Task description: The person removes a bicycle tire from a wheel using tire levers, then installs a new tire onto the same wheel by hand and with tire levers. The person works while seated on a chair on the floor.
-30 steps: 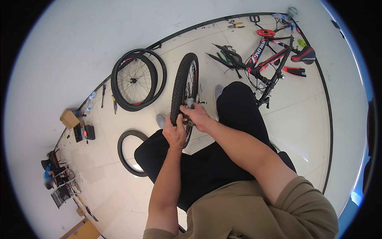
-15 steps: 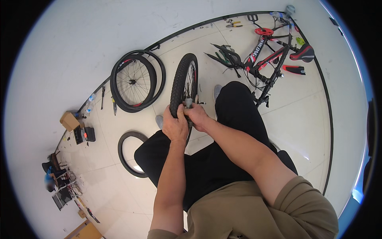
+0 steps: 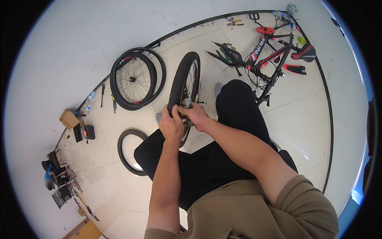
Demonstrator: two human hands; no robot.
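Here, 2 bare hands clasp a round, knobbly-tyred wheel.

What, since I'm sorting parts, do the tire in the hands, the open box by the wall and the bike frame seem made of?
Tire: likely rubber, matte black, judging by its knobbly tread. Open box: probably cardboard, dull brown, with flat folding flaps. Bike frame: perhaps metal, judging by slim tubes; black-and-red paint hides which kind.

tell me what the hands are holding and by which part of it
The bicycle wheel, by the near part of its knobby tyre: the left hand grips there; the right hand is beside it, its exact hold partly hidden.
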